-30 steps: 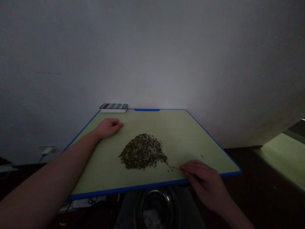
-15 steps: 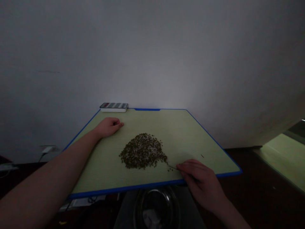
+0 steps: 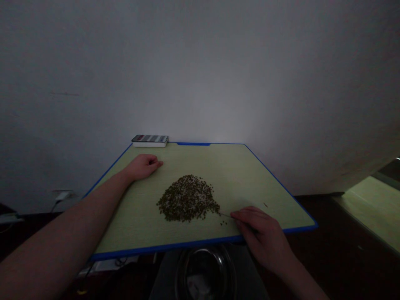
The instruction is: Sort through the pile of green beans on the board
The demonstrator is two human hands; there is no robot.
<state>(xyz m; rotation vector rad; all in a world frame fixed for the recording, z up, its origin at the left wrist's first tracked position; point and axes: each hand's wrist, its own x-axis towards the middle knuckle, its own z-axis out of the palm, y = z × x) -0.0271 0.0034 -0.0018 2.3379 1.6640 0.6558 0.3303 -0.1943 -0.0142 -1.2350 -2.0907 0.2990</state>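
Note:
A loose heap of small brownish-green and pale grains point(image 3: 187, 198) lies spread on the light green board point(image 3: 231, 166). My right hand point(image 3: 262, 233) is at the heap's lower right, its thumb and fingers pinched on a thin stick point(image 3: 225, 215). The stick's tip reaches the heap's right edge, and its exact kind is too small to make out. A few loose grains point(image 3: 223, 223) lie just below it. My left hand point(image 3: 145, 165) rests on the board at the upper left of the heap, fingers curled in with nothing visible in them.
A blue rim point(image 3: 168, 247) borders the board. At its far left corner a phone-like device point(image 3: 150, 138) lies on a white box point(image 3: 149, 144). Below the near edge stands a shiny metal bowl point(image 3: 204, 275). A small dark sliver point(image 3: 265, 204) lies at right. A wall rises behind.
My right hand has shifted slightly up and left with the thin stick, lifting away from the few loose grains. The left hand stays where it was.

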